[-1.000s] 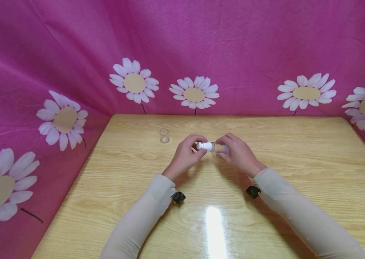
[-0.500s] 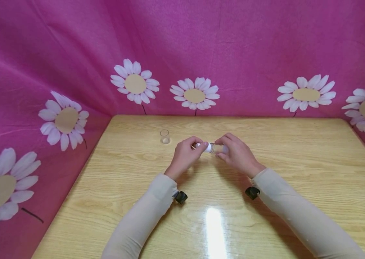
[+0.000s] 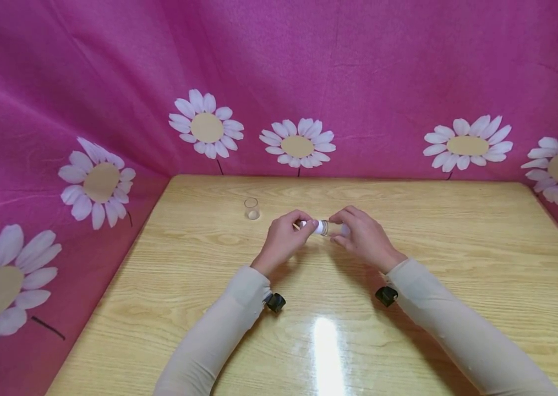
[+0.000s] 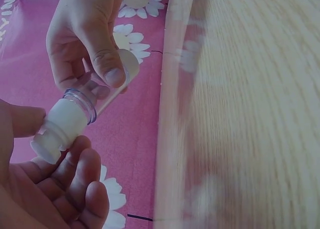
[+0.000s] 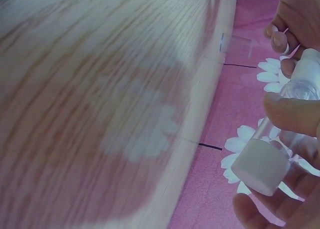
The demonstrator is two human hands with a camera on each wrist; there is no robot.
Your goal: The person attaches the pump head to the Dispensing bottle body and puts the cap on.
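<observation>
Held between both hands above the table is a small clear pump bottle with a white base and a white pump top. My left hand pinches the pump top between thumb and fingers, its thumb covering part of the white collar. Around the clear body, the thumb and fingers of my right hand grip from the other side. The bottle lies tilted nearly sideways, base toward the right hand. Pump top and body meet at a ringed clear neck. No liquid can be made out inside.
A clear, cup-shaped cap stands on the wooden table, beyond and left of the hands. A pink cloth with white daisies hangs behind the table and along its left side. Light glares off the table's near part.
The left hand has shifted its hold: its thumb has moved up over the white pump top, hiding more of it. The right hand and the clear cap stay in place.
</observation>
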